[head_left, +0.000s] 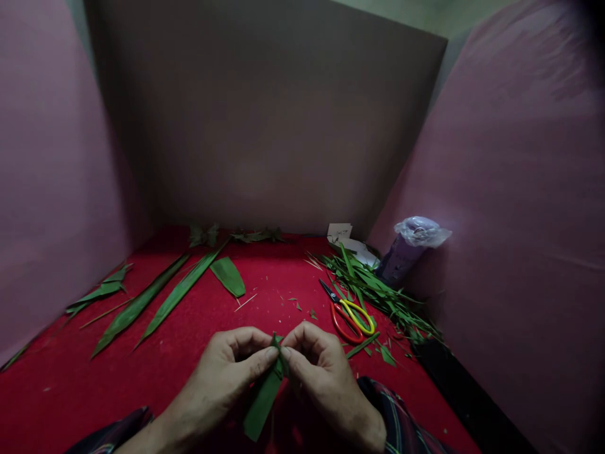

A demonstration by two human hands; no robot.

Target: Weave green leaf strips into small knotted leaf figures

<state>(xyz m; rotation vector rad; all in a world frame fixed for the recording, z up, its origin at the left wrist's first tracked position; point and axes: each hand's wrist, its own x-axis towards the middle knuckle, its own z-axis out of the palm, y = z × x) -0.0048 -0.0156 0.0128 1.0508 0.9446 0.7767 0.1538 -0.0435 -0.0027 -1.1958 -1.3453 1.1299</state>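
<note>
My left hand (227,369) and my right hand (326,372) meet near the front of the red cloth. Between them they pinch a folded green leaf strip (263,401), whose wide cut end hangs down toward me. Thumbs and forefingers of both hands press on its narrow upper part, where smaller folds show. Exactly how the folds are joined is hidden by the fingers. Beyond my right hand lie scissors (348,315) with one red and one yellow handle, blades pointing away to the left.
Long green leaves (179,293) lie at left, beside a short wide leaf piece (228,276) and folded leaf shapes (101,289). A heap of leaf strips (373,284) lies at right, before a purple plastic-topped container (406,249). A black bar (466,388) runs along the right wall.
</note>
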